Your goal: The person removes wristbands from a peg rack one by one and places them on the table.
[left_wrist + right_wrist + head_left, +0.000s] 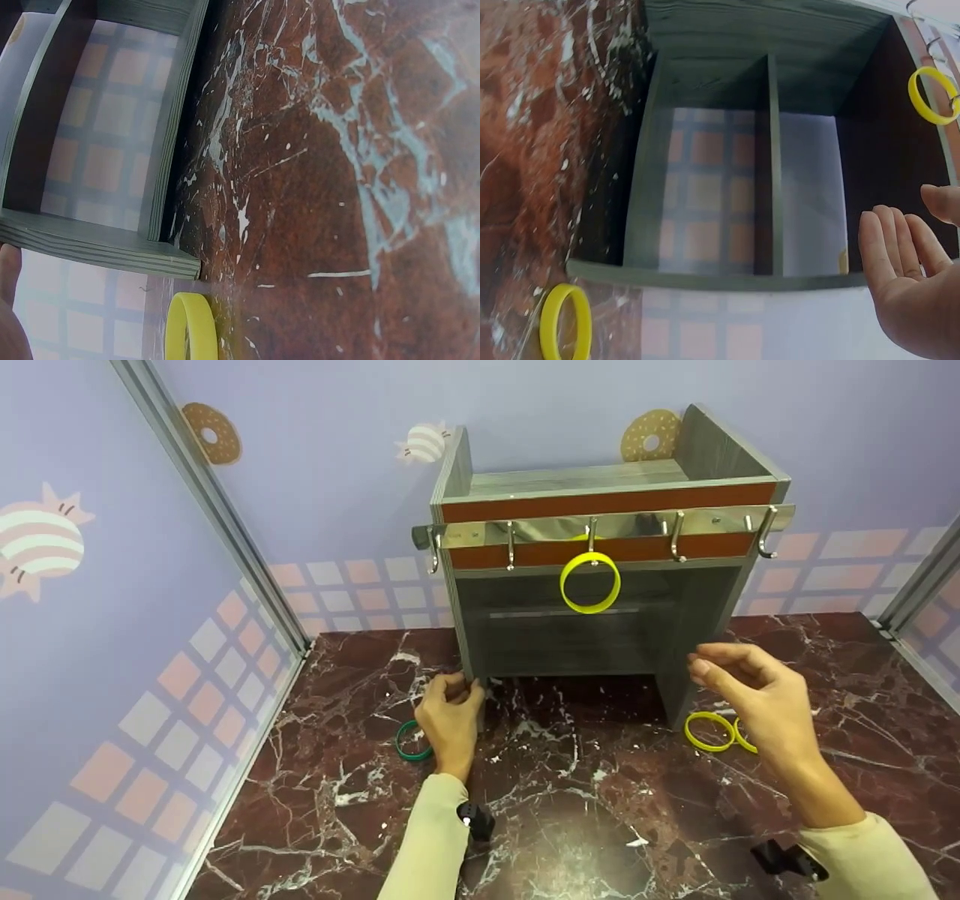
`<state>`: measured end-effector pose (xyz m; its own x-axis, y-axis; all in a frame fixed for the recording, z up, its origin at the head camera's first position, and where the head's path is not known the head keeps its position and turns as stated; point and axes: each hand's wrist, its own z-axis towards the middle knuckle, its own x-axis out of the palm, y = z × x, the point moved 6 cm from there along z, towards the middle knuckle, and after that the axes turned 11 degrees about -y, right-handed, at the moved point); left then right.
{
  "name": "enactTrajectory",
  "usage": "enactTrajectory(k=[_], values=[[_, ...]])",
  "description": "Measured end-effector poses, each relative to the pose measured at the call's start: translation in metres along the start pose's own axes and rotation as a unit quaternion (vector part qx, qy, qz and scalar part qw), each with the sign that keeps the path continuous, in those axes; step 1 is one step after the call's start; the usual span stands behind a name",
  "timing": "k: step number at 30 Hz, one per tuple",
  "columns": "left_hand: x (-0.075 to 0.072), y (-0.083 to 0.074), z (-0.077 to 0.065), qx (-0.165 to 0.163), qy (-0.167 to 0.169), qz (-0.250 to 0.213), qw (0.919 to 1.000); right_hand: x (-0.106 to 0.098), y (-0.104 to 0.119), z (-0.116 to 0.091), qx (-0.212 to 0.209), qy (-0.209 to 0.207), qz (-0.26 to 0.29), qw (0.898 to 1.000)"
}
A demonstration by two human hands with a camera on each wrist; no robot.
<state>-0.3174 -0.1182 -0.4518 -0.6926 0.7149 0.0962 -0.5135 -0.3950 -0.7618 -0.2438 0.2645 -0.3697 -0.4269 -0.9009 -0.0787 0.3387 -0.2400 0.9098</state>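
Observation:
A grey wooden shelf unit carries a metal rail with several hooks across its front. One yellow ring hangs from the middle hook. My left hand holds the shelf's left side panel low down, its fingers bent and thumb near the front edge; in the left wrist view a finger meets the panel's outer face. By that hand lies a green ring. My right hand hovers right of the shelf, empty, its fingers extended and thumb apart, as the right wrist view also shows.
Two yellow rings lie on the dark marbled table by the shelf's right side, one partly behind my right hand. Another yellow ring is beside the shelf's left side in the left wrist view. Patterned walls enclose the table.

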Motion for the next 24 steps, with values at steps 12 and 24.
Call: enactTrajectory(k=[12, 24], values=[[0.0, 0.0, 0.0, 0.0, -0.002, 0.001, 1.0, 0.032, 0.019, 0.004, 0.016, 0.022, 0.126, 0.992], [0.0, 0.002, 0.0, -0.003, -0.001, -0.009, 1.0, 0.058, 0.025, 0.009, 0.019, 0.021, 0.189, 0.982]])
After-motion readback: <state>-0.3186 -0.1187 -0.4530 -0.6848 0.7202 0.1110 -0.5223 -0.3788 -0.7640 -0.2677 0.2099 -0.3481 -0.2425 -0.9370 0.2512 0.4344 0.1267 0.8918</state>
